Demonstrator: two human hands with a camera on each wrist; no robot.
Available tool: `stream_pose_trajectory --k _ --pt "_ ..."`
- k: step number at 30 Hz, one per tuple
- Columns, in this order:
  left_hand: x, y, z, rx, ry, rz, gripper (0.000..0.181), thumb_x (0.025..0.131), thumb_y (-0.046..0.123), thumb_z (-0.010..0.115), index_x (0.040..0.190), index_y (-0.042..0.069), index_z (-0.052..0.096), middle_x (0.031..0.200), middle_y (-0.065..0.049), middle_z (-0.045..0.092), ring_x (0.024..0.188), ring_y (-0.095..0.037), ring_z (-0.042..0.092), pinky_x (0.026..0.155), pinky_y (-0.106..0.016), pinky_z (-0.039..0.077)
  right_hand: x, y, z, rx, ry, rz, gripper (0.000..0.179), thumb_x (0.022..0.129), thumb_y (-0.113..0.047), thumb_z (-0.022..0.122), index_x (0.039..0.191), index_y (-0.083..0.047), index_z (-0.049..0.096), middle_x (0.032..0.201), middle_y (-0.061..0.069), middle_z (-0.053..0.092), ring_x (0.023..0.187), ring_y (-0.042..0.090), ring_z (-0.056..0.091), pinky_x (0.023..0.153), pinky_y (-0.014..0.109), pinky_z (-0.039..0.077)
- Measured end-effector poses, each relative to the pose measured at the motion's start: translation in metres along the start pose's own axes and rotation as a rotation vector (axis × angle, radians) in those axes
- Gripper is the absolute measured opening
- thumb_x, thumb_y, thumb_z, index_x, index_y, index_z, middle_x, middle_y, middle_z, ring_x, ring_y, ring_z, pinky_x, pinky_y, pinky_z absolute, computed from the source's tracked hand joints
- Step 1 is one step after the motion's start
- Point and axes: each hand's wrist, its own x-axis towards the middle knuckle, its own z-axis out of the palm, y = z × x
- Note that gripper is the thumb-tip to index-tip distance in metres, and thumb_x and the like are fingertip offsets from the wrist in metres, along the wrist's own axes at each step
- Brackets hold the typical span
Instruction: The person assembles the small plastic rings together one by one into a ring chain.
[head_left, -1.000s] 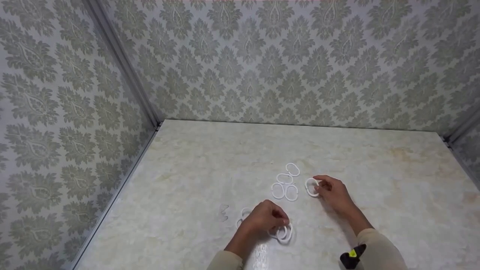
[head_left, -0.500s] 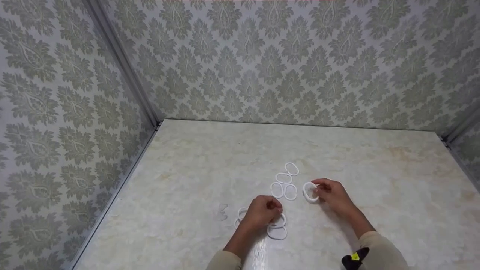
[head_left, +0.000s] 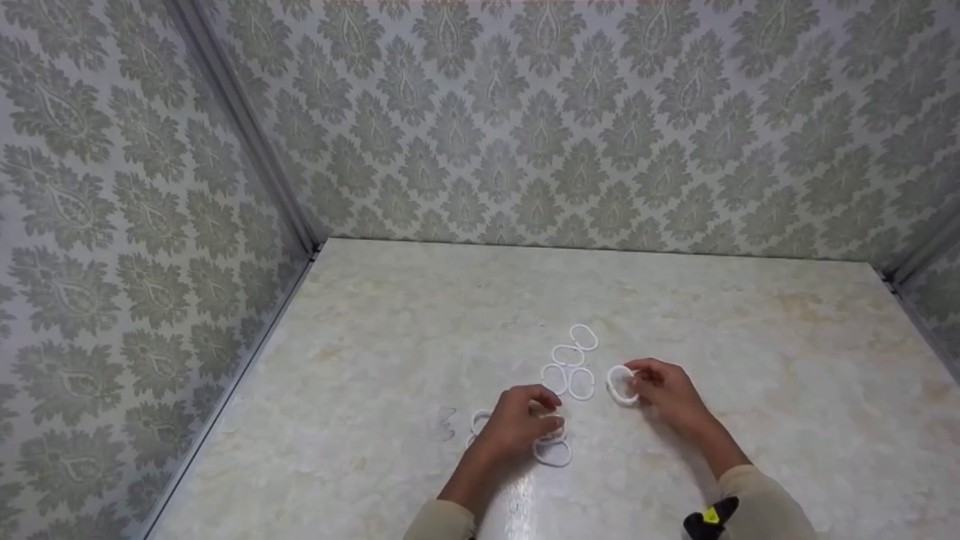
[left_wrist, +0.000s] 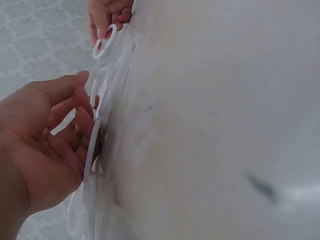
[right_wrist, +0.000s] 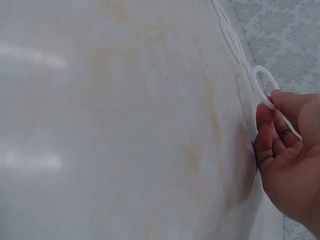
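Ring, white and oval (head_left: pixel 611 388), sits tilted in the right hand (head_left: pixel 667 390), pinched between thumb and forefinger near the tabletop; whether a second ring lies close behind it, I cannot tell. Just to its left, four rings (head_left: pixel 568 366) lie flat, edges touching or nearly so. Nearer the person, the left hand (head_left: pixel 517 424) reaches over the near rings (head_left: pixel 553 463), its thumb and forefinger parted and the other fingers loosely bent; the views do not settle whether it touches one. Further left, other rings (head_left: pixel 474 424) show partly behind that hand and wrist. The step in hand looks like picking out a loose ring with the left while the right keeps one ready. The next move seems to call for a narrow pinch on a single rim, without dragging its neighbours. Beyond, a faint clear piece (head_left: pixel 448 424) lies on the pale table (head_left: pixel 375 337), backed by a patterned wall (head_left: pixel 487 112).
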Motion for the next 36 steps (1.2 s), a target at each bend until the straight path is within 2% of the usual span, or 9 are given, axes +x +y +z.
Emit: stream_pose_trajectory --k 5,9,11,13,20,23,26,31,36 --pt "-0.009 0.010 -0.007 0.217 -0.014 0.118 0.003 0.088 0.006 0.074 0.090 0.007 0.075 0.089 -0.007 0.073 0.065 -0.003 0.051 0.062 -0.018 0.046 -0.001 -0.001 0.000 -0.008 -0.001 -0.007 0.033 0.098 -0.006 0.062 0.128 0.007 0.062 0.102 0.012 0.066 0.083 0.004 0.055 0.072 0.019 0.048" --pt "-0.020 0.018 -0.009 0.515 -0.122 0.118 0.007 0.086 0.008 0.075 0.085 0.013 0.080 0.078 0.004 0.074 0.065 -0.001 0.054 0.063 -0.018 0.046 -0.002 -0.001 -0.001 0.002 -0.002 0.000 0.033 0.098 -0.006 0.062 0.129 0.007 0.062 0.101 0.010 0.066 0.083 0.003 0.056 0.071 0.019 0.050" --pt "-0.026 0.020 -0.008 0.619 -0.176 0.107 0.007 0.084 0.010 0.077 0.085 0.015 0.081 0.075 0.007 0.073 0.065 -0.001 0.055 0.062 -0.019 0.046 -0.002 -0.002 -0.001 0.008 -0.006 0.004 0.033 0.099 -0.006 0.061 0.129 0.008 0.061 0.100 0.008 0.065 0.083 0.003 0.056 0.071 0.019 0.050" --pt "-0.029 0.020 -0.005 0.681 -0.203 0.112 0.007 0.084 0.009 0.078 0.083 0.015 0.081 0.073 0.006 0.073 0.061 -0.001 0.054 0.059 -0.019 0.045 -0.002 -0.001 0.000 0.011 -0.005 0.010 0.033 0.099 -0.005 0.061 0.128 0.008 0.062 0.098 0.007 0.065 0.082 0.003 0.057 0.071 0.019 0.050" --pt "-0.033 0.020 0.001 0.804 -0.184 0.167 0.013 0.082 0.007 0.076 0.073 0.016 0.076 0.064 0.006 0.063 0.055 -0.006 0.039 0.053 -0.021 0.035 -0.001 -0.003 0.002 -0.025 -0.002 0.032 0.031 0.099 -0.005 0.059 0.128 0.005 0.063 0.100 0.009 0.066 0.087 0.008 0.057 0.072 0.020 0.049" --pt "-0.033 0.020 0.001 0.744 -0.184 0.164 0.013 0.084 0.004 0.072 0.077 0.016 0.073 0.069 0.008 0.060 0.059 -0.004 0.040 0.056 -0.019 0.037 -0.001 -0.003 0.002 -0.038 -0.006 0.040 0.031 0.099 -0.006 0.059 0.129 0.004 0.062 0.101 0.009 0.066 0.088 0.010 0.057 0.072 0.020 0.049" --pt "-0.032 0.019 -0.001 0.582 -0.164 0.166 0.011 0.089 0.003 0.067 0.085 0.014 0.069 0.076 0.006 0.065 0.066 -0.002 0.045 0.062 -0.018 0.040 -0.002 -0.003 0.002 -0.030 -0.004 0.042 0.032 0.099 -0.006 0.059 0.129 0.005 0.062 0.102 0.010 0.066 0.088 0.010 0.058 0.072 0.020 0.049" --pt "-0.025 0.016 -0.002 0.171 -0.089 0.140 0.001 0.097 0.007 0.064 0.098 0.007 0.065 0.083 -0.010 0.074 0.072 -0.006 0.060 0.066 -0.018 0.044 -0.002 -0.003 0.001 -0.018 -0.012 0.035 0.032 0.100 -0.007 0.060 0.129 0.005 0.062 0.104 0.013 0.066 0.088 0.008 0.058 0.073 0.020 0.050" --pt "-0.018 0.012 -0.004 -0.193 -0.066 0.118 0.013 0.097 0.003 0.060 0.105 -0.007 0.064 0.085 -0.027 0.070 0.077 -0.016 0.067 0.066 -0.018 0.045 -0.002 -0.003 0.001 -0.007 -0.015 0.011 0.032 0.099 -0.005 0.060 0.129 0.007 0.062 0.105 0.016 0.066 0.086 0.007 0.059 0.073 0.019 0.050"
